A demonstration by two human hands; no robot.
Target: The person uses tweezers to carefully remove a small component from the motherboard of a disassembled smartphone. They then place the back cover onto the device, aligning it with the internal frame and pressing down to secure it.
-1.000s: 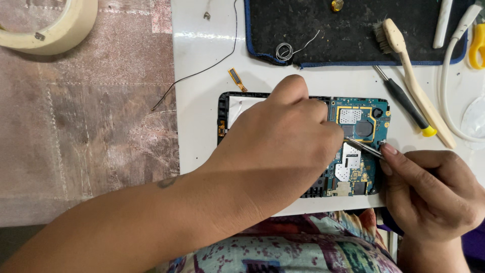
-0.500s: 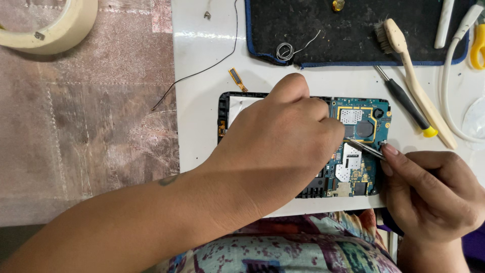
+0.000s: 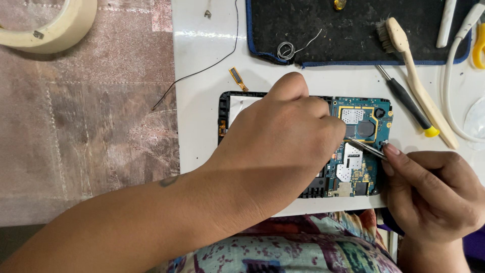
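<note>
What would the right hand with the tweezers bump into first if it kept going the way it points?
Probably the left hand. The right hand aims its tweezers up-left across the circuit board, toward those knuckles.

Most of the opened phone [image 3: 361, 146] is covered by the left hand [image 3: 283, 146], so its middle cannot be seen. The tips of the tweezers [image 3: 366, 147] are hidden under that hand's knuckles. The tape roll [image 3: 48, 25], the yellow tool [image 3: 479, 45] and the white cable [image 3: 454, 76] are cut off by the frame's edges.
</note>
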